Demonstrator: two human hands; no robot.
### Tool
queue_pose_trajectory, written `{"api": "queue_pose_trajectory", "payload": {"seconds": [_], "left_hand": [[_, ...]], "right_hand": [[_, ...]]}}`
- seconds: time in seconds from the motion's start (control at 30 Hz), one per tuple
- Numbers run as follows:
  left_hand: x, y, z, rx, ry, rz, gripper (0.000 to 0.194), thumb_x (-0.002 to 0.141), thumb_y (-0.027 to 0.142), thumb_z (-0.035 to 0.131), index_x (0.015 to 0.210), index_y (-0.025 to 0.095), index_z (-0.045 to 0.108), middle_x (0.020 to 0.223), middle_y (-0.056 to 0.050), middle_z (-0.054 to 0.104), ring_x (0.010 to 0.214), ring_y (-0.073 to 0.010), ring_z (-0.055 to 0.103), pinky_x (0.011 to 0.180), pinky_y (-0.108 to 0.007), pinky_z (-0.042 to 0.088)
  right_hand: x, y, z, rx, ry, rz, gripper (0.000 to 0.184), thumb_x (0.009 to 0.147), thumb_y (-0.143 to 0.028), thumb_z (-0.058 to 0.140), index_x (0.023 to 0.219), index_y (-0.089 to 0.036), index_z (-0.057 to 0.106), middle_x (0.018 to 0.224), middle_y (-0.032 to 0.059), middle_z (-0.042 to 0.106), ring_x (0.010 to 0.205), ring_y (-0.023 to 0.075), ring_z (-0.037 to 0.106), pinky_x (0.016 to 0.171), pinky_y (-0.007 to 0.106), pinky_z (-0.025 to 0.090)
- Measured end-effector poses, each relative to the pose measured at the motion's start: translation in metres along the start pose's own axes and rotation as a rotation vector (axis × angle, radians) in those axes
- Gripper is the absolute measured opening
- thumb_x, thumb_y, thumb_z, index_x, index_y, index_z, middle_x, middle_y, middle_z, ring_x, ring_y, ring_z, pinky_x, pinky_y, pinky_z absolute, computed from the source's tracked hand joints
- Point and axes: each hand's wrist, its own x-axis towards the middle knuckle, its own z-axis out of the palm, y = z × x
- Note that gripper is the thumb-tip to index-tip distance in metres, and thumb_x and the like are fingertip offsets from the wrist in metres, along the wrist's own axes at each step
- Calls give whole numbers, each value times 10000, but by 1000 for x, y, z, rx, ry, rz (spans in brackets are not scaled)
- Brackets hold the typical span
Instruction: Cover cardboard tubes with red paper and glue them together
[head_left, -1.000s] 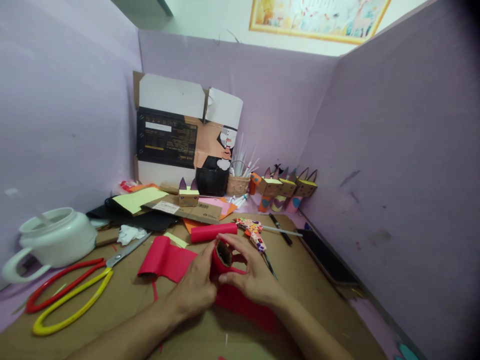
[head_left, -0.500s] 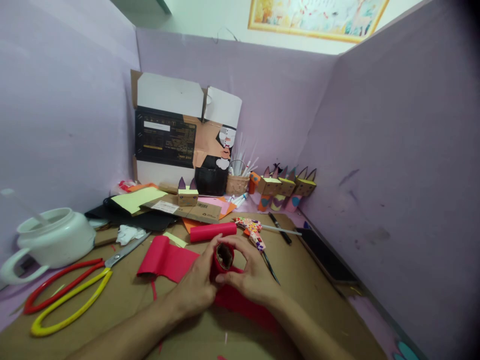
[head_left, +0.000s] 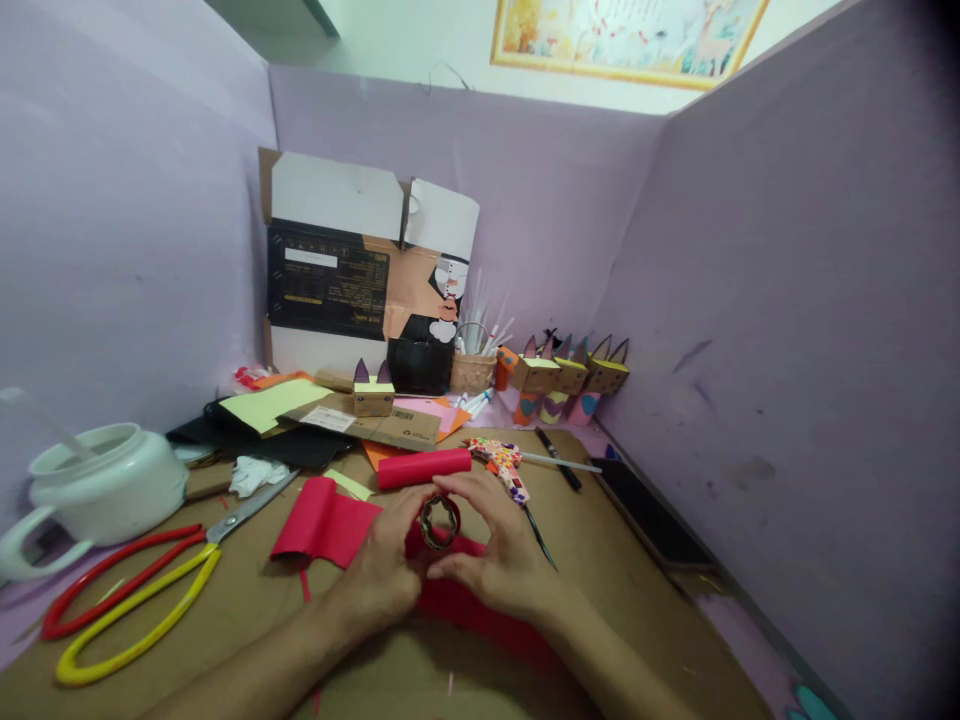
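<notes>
Red tube [head_left: 430,531] gripped between our left hand [head_left: 388,552] and right hand [head_left: 508,556]; we judge wrapping in hand; next move calls for snug, even rolling.

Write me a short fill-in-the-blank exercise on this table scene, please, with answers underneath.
1. The tube between the left hand and the right hand has a ____ outside.
2. The scissors have one red handle and one ____ handle.
3. The lone cardboard head has ____ pointed ears.
Missing words: red; yellow; two.
</notes>
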Motion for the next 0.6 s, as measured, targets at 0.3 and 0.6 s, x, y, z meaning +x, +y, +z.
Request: {"api": "queue_pose_trajectory", "payload": {"seconds": [0.3, 0.6], "left_hand": [[5, -3, -22, 140, 145, 40, 351, 796, 175, 526, 1146, 168, 499, 1163, -110, 597, 1109, -234, 545, 948, -393, 446], [3, -11, -26, 218, 168, 82, 455, 747, 83, 497, 1192, 170, 462, 1202, -106, 562, 1148, -219, 509, 978, -363, 423]], "right_hand": [[15, 45, -55, -588, -24, 904, 493, 756, -629, 463, 735, -187, 679, 769, 113, 701, 770, 285, 649, 619, 331, 432], [16, 74, -35, -345, 25, 997, 142, 666, -319, 612, 629, -187, 577, 521, 16, 576, 576, 217, 615, 457, 254, 419]]}}
